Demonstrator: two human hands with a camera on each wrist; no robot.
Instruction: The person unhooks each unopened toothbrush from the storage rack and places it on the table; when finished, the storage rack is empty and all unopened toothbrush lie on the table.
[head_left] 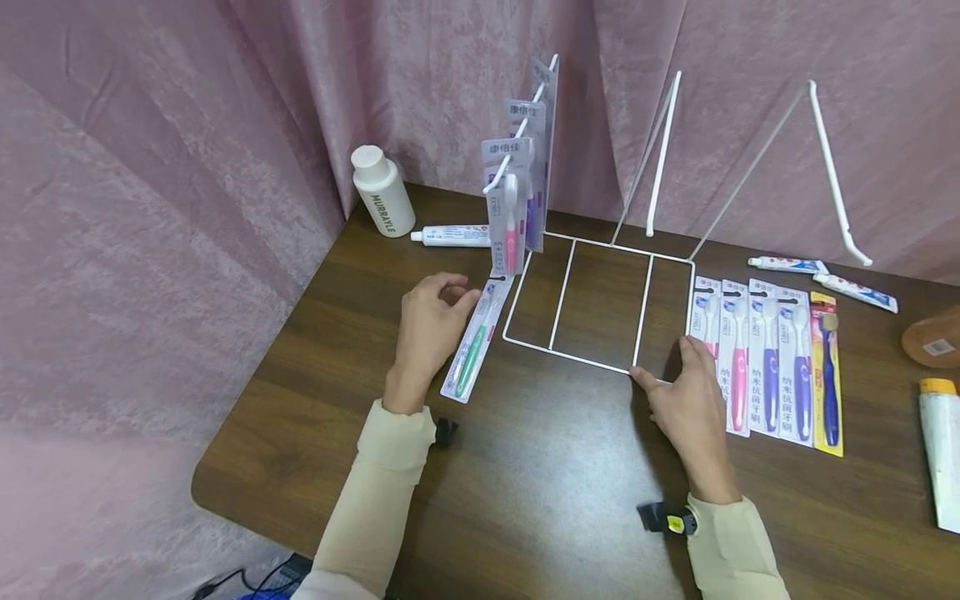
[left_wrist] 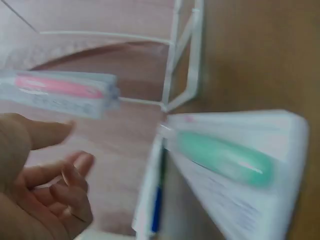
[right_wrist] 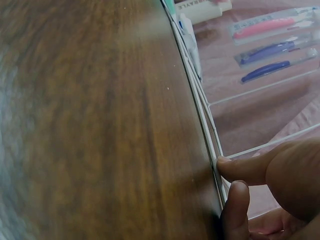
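My left hand (head_left: 435, 321) hovers over the table with fingers loosely bent and nothing in them. Just right of it lies a packaged green toothbrush (head_left: 472, 350), its handle also large in the left wrist view. A white wire rack (head_left: 588, 357) stands on the table, and my right hand (head_left: 690, 408) holds its near right corner between thumb and fingers. From the rack's left hook hang several packaged toothbrushes; the front one is a pink toothbrush (head_left: 510, 225). Two more wire hooks carry nothing. In the right wrist view my thumb (right_wrist: 245, 170) touches the wire.
Several packaged toothbrushes (head_left: 770, 367) lie in a row right of the rack. Small toothpaste tubes (head_left: 855, 292) lie behind them. A white bottle (head_left: 384, 193) and another toothpaste tube (head_left: 453, 236) are at the back left. At the right edge are a large tube (head_left: 941, 458) and a brown container (head_left: 933, 337).
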